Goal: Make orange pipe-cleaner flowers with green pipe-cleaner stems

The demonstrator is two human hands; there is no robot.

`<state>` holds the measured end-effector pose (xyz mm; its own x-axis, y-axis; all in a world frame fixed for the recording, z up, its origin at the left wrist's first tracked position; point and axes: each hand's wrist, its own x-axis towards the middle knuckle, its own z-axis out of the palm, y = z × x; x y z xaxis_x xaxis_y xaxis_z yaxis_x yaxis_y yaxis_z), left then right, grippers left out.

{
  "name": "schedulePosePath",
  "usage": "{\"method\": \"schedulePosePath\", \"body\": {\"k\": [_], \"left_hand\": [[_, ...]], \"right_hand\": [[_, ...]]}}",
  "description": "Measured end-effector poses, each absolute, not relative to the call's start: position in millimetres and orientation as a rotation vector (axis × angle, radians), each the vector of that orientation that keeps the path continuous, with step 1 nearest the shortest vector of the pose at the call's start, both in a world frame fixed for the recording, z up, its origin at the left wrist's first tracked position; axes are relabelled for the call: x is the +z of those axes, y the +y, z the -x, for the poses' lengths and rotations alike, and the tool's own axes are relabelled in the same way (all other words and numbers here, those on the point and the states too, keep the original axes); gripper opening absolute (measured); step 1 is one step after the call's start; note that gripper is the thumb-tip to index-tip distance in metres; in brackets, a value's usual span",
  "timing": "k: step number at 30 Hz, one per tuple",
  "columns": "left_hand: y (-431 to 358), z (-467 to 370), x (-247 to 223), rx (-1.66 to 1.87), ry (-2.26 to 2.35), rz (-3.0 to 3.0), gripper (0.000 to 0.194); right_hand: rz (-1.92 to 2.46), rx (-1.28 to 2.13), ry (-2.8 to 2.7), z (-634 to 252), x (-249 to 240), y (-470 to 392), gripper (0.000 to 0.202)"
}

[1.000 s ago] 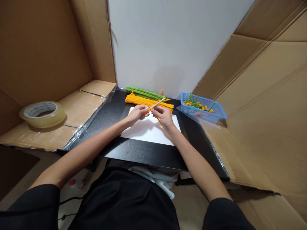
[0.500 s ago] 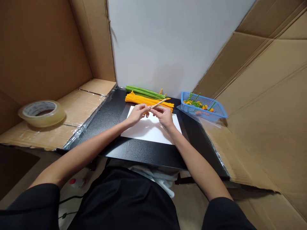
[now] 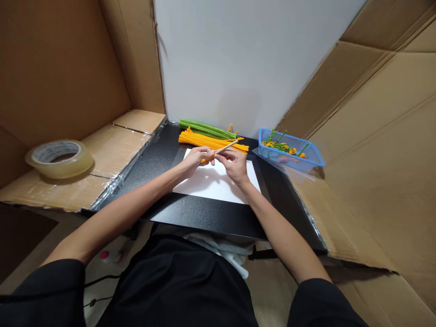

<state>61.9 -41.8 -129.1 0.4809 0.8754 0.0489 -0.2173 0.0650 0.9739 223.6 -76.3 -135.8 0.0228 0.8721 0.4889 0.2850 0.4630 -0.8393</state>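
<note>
Pinching a thin stick (image 3: 227, 146) near its lower end, with the fingers of the left hand (image 3: 193, 161) and right hand (image 3: 236, 167) nearly touching; cannot tell the exact grip. Holding it above a white sheet (image 3: 213, 188), toward the far edge of the surface (image 3: 190, 216), before an orange bundle (image 3: 207, 141) and a green bundle (image 3: 206, 128). Near the far right corner, see a blue basket (image 3: 314, 160).

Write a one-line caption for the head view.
Both hands hold a thin stick above white paper.
</note>
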Motion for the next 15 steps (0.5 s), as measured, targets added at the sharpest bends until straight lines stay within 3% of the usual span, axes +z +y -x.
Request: {"method": "schedulePosePath", "body": {"k": [15], "left_hand": [[-43.6,-64.5,-128.8,0.960,0.654,-1.272,0.028]], "right_hand": [[0.985,0.640,-1.547,-234.3,-136.8,-64.7,0.022]]}}
